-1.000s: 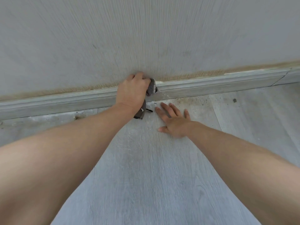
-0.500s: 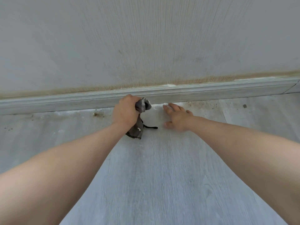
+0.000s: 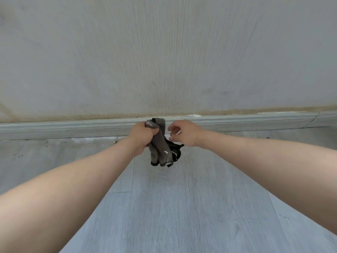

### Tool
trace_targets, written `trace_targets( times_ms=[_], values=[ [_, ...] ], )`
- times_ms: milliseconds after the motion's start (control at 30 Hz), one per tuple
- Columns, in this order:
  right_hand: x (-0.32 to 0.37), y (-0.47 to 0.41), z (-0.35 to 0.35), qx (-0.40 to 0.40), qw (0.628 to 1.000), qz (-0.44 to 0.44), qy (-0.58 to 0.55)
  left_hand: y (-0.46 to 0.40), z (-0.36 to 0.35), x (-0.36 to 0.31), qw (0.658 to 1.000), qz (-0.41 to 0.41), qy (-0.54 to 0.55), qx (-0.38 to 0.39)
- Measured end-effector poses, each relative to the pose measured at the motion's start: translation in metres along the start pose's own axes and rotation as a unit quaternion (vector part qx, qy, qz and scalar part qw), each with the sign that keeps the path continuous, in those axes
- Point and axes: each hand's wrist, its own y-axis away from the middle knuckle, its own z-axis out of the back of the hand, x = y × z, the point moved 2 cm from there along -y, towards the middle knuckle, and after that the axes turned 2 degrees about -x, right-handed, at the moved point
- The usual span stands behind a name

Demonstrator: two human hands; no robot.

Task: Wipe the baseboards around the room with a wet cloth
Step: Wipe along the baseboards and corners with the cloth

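Note:
A pale grey baseboard [image 3: 73,127] runs across the view where the wall meets the floor. My left hand [image 3: 143,136] grips a dark grey cloth [image 3: 161,150], which hangs bunched below my fist, lifted off the floor in front of the baseboard. My right hand [image 3: 184,133] hovers just right of the cloth with fingers loosely curled and holds nothing. Whether its fingertips touch the cloth is unclear.
A grey textured wall [image 3: 164,61] with a brownish stained strip rises above the baseboard. The grey wood-look floor [image 3: 173,207] spreads below my arms. Dirt specks [image 3: 115,142] lie along the floor beside the baseboard at left.
My left hand has pulled the cloth away from the baseboard and raised it. My right hand has lifted off the floor and come up beside the cloth.

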Motion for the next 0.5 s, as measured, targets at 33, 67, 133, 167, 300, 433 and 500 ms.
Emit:
trace_targets(
  times_ms=[33,67,133,167,300,433,500],
  values=[
    [0.006,0.003,0.001,0.006,1.0,-0.003,-0.005,0.002,-0.001,-0.003,0.999,0.011,0.031,0.017],
    [0.01,0.006,0.002,0.012,1.0,-0.005,-0.012,0.003,-0.003,-0.005,0.998,0.022,0.058,0.033],
    [0.018,0.012,0.006,0.028,0.999,-0.013,-0.018,0.005,-0.004,-0.009,0.992,0.045,0.106,0.053],
    [0.022,0.016,0.009,0.042,0.999,-0.02,-0.02,0.007,-0.003,-0.01,0.988,0.057,0.129,0.057],
    [0.032,0.029,0.019,0.077,0.995,-0.049,-0.036,0.014,-0.006,-0.02,0.97,0.089,0.214,0.079],
    [0.034,0.036,0.022,0.084,0.992,-0.058,-0.077,0.013,-0.015,-0.023,0.968,0.091,0.204,0.117],
    [0.027,0.036,0.021,0.07,0.987,-0.072,-0.125,0.009,-0.02,-0.017,0.974,0.091,0.192,0.078]
  ],
)
